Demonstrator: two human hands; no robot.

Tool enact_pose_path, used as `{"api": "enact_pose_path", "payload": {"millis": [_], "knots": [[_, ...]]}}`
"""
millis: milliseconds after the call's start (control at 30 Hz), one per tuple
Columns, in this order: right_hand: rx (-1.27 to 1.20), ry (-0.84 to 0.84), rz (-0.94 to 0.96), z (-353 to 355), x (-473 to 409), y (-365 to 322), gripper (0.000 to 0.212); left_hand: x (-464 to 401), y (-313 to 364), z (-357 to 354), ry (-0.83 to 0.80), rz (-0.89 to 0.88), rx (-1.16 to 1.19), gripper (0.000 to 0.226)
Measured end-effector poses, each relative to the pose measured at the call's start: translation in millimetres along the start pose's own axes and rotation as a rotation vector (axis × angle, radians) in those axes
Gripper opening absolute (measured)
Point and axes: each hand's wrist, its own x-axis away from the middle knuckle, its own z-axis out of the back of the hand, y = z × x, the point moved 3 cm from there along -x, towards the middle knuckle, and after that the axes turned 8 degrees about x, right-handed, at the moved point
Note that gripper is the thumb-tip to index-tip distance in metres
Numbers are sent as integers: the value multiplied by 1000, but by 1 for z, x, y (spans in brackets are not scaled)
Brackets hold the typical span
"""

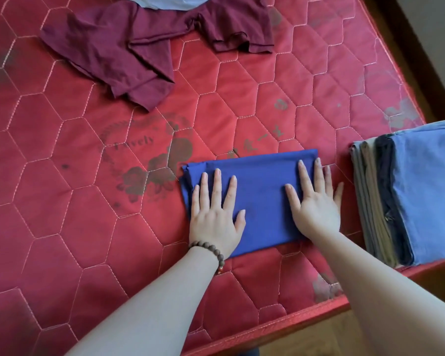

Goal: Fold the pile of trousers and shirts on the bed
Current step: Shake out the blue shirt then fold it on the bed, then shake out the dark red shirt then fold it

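A dark blue garment (260, 201), folded into a neat rectangle, lies on the red quilted mattress (75, 201) near its front edge. My left hand (216, 214) presses flat on the garment's left part with fingers spread straight. On the right part my right hand (314, 199) lies flat too, its outer fingers reaching past the cloth's right edge. A maroon shirt (144, 47) lies crumpled and unfolded at the back of the mattress. A pale blue-white garment (165, 1) peeks in at the top edge, partly on the maroon shirt.
A stack of folded clothes (416, 196), light blue on top with dark and grey-olive layers below, sits at the mattress's right front corner. The mattress's front edge (280, 327) runs diagonally below my arms, with wooden floor beyond. A dark wooden frame runs along the right side.
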Motion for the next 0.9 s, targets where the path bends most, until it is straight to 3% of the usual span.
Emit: {"api": "enact_pose_path", "payload": {"millis": [200, 300, 400, 600, 700, 833, 900], "knots": [[119, -144, -30, 12, 0, 3, 72, 0, 1, 18, -42, -6, 104, 65], [108, -50, -23, 34, -3, -15, 62, -6, -18, 45, 74, -41, 272, 53], [-28, 103, 122, 59, -15, -65, 52, -12, -67, 75, 165, 10, 242, 57], [-135, 48, 391, 83, -59, -204, 46, -15, -191, 93, 72, 299, 13, 85], [-134, 45, 469, 85, -86, -264, 56, -10, -220, 84, 20, 386, -39, 95], [-96, 85, 503, 81, -134, -318, 79, -12, -227, 74, 64, 353, -20, 95], [-87, 44, 481, 76, -154, -338, 79, -12, -229, 72, 59, 349, -16, 95]]}}
